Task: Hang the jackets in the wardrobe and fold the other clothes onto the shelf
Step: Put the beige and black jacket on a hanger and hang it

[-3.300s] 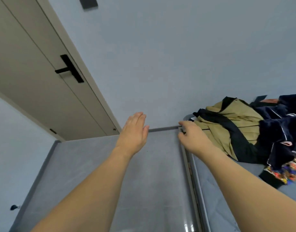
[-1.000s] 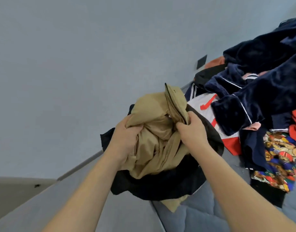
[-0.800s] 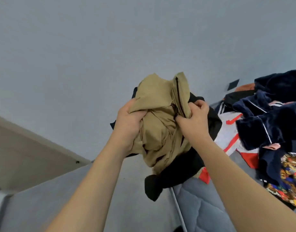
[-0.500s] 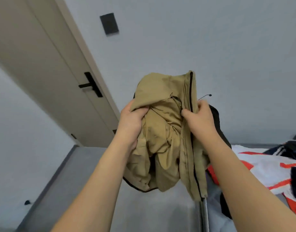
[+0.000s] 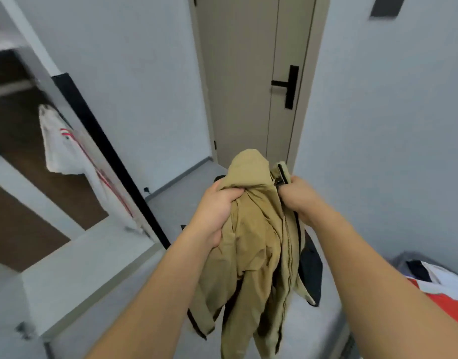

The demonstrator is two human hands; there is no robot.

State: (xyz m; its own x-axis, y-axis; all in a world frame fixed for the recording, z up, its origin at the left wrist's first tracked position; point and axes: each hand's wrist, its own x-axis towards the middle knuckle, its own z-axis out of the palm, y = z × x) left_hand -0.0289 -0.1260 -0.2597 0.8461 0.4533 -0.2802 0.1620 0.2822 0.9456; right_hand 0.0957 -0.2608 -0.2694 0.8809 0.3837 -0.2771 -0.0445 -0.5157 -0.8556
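Note:
A tan jacket with black lining (image 5: 259, 239) hangs bunched in front of me, held up in the air. My left hand (image 5: 217, 211) grips a fistful of its cloth on the left. My right hand (image 5: 297, 195) grips the zipper edge near the collar on the right. To the left stands the open wardrobe (image 5: 20, 156) with a rail (image 5: 10, 88) and a white garment with red stripes (image 5: 70, 149) hanging inside. A white and red garment (image 5: 440, 283) lies on the bed at the lower right edge.
A closed beige door with a black handle (image 5: 287, 85) faces me. The wardrobe's white base ledge (image 5: 75, 275) and its black-edged panel (image 5: 106, 151) lie to my left. Grey floor runs between the wardrobe and the bed (image 5: 313, 330).
I have lifted the tan jacket off the clothes pile on the bed and turned left; the wardrobe has come into view and the pile has dropped out of sight. Both hands keep their grip.

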